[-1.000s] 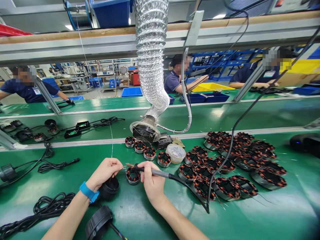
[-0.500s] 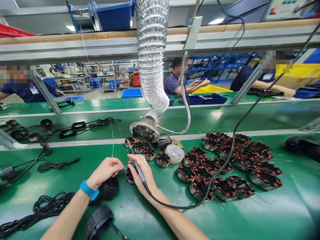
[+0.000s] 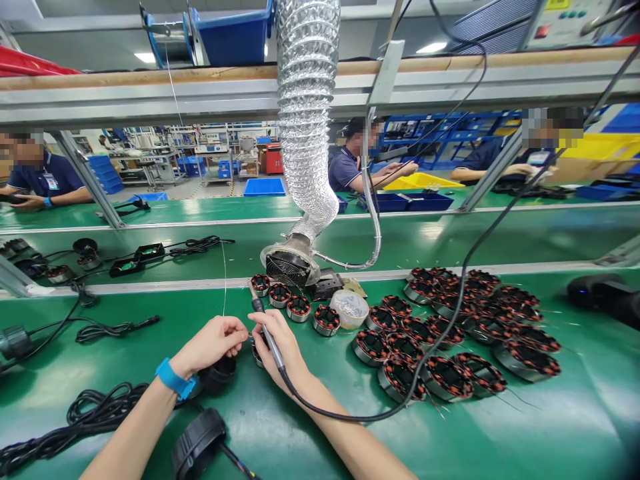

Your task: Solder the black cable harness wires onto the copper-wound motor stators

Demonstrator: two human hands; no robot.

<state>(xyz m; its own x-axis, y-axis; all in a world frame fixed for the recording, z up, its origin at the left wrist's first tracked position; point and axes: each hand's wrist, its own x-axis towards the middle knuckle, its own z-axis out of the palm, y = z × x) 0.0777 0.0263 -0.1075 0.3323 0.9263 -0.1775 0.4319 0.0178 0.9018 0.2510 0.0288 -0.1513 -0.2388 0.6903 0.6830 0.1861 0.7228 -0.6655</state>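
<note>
My left hand (image 3: pixel 217 343), with a blue wristband, is closed in a pinch above a round black housing (image 3: pixel 219 375); what its fingertips hold is too small to name. A thin solder wire (image 3: pixel 225 277) hangs down to these fingers. In my right hand (image 3: pixel 280 347) lies a soldering iron (image 3: pixel 270 340), its tip pointing up and away and its black cable trailing right. A motor stator (image 3: pixel 257 357) is partly hidden behind my right fingers. Nearer me is another black housing (image 3: pixel 199 445) with coloured wires.
Many stators (image 3: pixel 403 378) stand on the green table (image 3: pixel 320 413) at right. A fume duct (image 3: pixel 306 120) ends above the table, beside a clear round container (image 3: pixel 349 308). Coiled black cables (image 3: pixel 100 413) lie at left. Several people work across the bench.
The soldering iron's tip has shifted slightly left and tilted more upright. My hands stay close together. Across the bench, the people at left and right have changed posture.
</note>
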